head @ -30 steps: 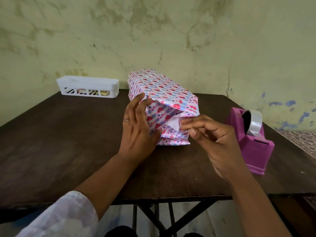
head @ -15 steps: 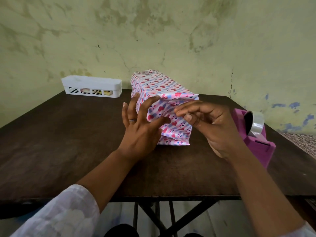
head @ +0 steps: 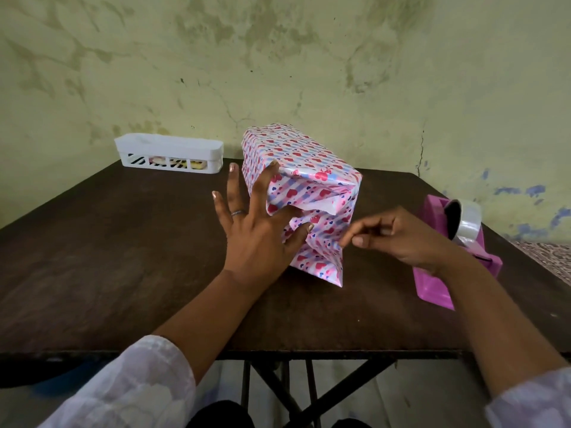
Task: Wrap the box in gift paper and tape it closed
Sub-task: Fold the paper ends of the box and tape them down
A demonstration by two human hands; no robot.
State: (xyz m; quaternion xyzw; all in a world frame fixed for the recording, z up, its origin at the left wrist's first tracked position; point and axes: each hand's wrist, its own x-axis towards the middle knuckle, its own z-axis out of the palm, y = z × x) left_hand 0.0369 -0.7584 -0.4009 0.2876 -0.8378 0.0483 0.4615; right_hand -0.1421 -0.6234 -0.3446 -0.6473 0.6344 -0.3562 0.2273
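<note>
Head view, looking down past my white sleeves (head: 129,387) to a dark brown table (head: 108,257), its crossed metal legs showing under the near edge.

Nearest the edge on my right, my right hand (head: 398,234) hovers just beside the lower right corner of the box's near end. Its fingers are curled, with thumb and forefinger tips brought close together; whether they pinch the paper's edge or hold nothing, I cannot tell from here. Behind that wrist stands the pink tape dispenser (head: 457,257), a clear roll of tape (head: 468,222) sitting in its top.

My left hand (head: 256,233) lies flat and spread against the left part of the near end of the box (head: 312,193), fingers straight. The forefinger reaches up along the left corner, the thumb presses on the folded paper lower down, and the other fingers, one with a ring, stick out to the left, off the box.

That box stands at the middle of the table, its long side running away from me toward the wall, covered in pink and blue striped paper with hearts. On the near end the paper is folded in loose, creased flaps, a white underside peeking out, and the bottom flap juts toward me onto the table.

Farther back on the left, against the stained green wall (head: 309,57), sits a white slotted tray (head: 168,153) with something small and colourful inside.
</note>
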